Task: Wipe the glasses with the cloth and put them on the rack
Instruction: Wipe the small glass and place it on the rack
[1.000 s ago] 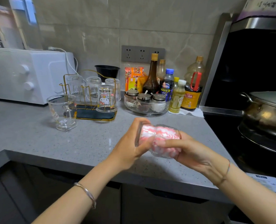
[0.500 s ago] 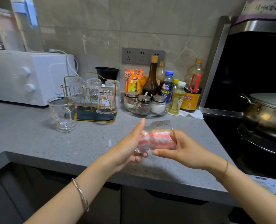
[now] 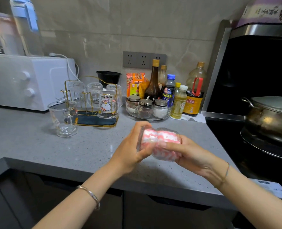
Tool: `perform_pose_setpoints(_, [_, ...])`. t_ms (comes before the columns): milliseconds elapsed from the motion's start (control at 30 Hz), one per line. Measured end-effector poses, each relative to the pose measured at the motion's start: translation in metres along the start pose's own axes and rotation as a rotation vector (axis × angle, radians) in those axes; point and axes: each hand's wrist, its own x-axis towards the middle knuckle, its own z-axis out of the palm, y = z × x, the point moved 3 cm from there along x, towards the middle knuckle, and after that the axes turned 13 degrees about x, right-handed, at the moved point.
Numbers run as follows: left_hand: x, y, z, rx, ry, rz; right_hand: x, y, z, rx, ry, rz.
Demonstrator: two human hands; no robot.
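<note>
**Counter scene, counts by kind.**

- Hands: two, the left hand (image 3: 133,146) and the right hand (image 3: 192,157).
- Glasses: six in all.
  - One held glass (image 3: 168,157).
  - One upright handled glass (image 3: 63,118) on the counter (image 3: 29,146), at left.
  - Four inverted glasses on the rack (image 3: 94,119): three ribbed glasses (image 3: 76,92) and one cat-print glass (image 3: 107,104).
- Cloth (image 3: 160,139): one.
- Rack: one.
- Bottles (image 3: 153,86), far right: six.
- Lidded jars (image 3: 146,103): three, in one glass bowl (image 3: 148,116).
- Wall sockets (image 3: 143,60): three.
- Black bowl (image 3: 109,78): one.
- White oven (image 3: 37,83): one, with two knobs (image 3: 25,76).
- Lidded pot (image 3: 269,116): one.
</note>
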Motion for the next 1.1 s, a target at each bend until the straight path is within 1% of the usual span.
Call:
perform_pose_setpoints(100, [-0.002, 0.003, 0.004, -0.166, -0.052, -0.036, -0.001, -0.003, -0.001, -0.053, -0.021, -0.013])
perform_pose_setpoints(167, [-0.001, 0.005, 0.008, -0.235, -0.085, -0.119, -0.003, -0.005, -0.001, -0.110, -0.043, -0.038])
perform_pose_setpoints(200, [0.000, 0.006, 0.009, -0.259, -0.104, -0.195, -0.003, -0.006, -0.001, -0.184, -0.051, -0.065])
perform_pose_setpoints(267, [0.002, 0.005, 0.012, -0.339, -0.173, -0.407, -0.004, -0.008, 0.001, -0.348, -0.070, -0.104])
perform_pose_setpoints(300, [0.004, 0.004, 0.013, -0.382, -0.211, -0.498, -0.004, -0.007, 0.001, -0.393, -0.080, -0.109])
perform_pose_setpoints(367, [0.005, 0.006, 0.013, -0.380, -0.251, -0.590, -0.006, -0.005, 0.003, -0.427, -0.088, -0.115])
perform_pose_setpoints(400, [0.006, 0.008, 0.013, -0.337, -0.228, -0.589, -0.006, -0.003, 0.003, -0.426, -0.084, -0.122])
perform_pose_setpoints(467, [0.008, 0.011, 0.011, -0.243, -0.137, -0.511, -0.005, -0.002, 0.002, -0.405, -0.067, -0.131])
perform_pose_setpoints(533, [0.008, 0.013, 0.009, -0.206, -0.062, -0.379, -0.004, -0.002, 0.001, -0.347, -0.061, -0.126])
perform_pose_setpoints(600, [0.007, 0.013, 0.005, -0.151, 0.007, -0.219, -0.002, -0.002, 0.000, -0.206, -0.076, -0.098])
perform_pose_setpoints(667, [0.005, 0.007, 0.004, -0.050, 0.019, -0.086, -0.002, -0.001, -0.001, -0.045, -0.090, -0.060])
perform_pose_setpoints(733, [0.003, 0.004, 0.001, 0.010, 0.025, 0.001, -0.001, -0.002, -0.001, 0.057, -0.088, -0.038])
perform_pose_setpoints(833, [0.001, 0.004, -0.003, 0.110, 0.058, 0.083, -0.001, -0.001, -0.003, 0.088, -0.075, -0.015])
perform_pose_setpoints(867, [0.000, 0.004, -0.002, 0.123, 0.060, 0.088, -0.001, -0.002, -0.002, 0.073, -0.067, -0.014])
perform_pose_setpoints(933, [-0.002, 0.003, 0.000, 0.071, 0.031, 0.053, -0.001, -0.004, -0.003, 0.028, -0.055, -0.029])
perform_pose_setpoints(1000, [-0.004, 0.006, 0.004, -0.049, -0.011, -0.046, 0.000, -0.008, -0.003, -0.045, -0.060, -0.062])
perform_pose_setpoints(1033, [-0.004, 0.008, 0.007, -0.133, -0.028, -0.136, 0.000, -0.010, -0.003, -0.122, -0.075, -0.088])
perform_pose_setpoints(1100, [-0.003, 0.010, 0.012, -0.371, -0.101, -0.403, 0.000, -0.013, -0.001, -0.330, -0.124, -0.122])
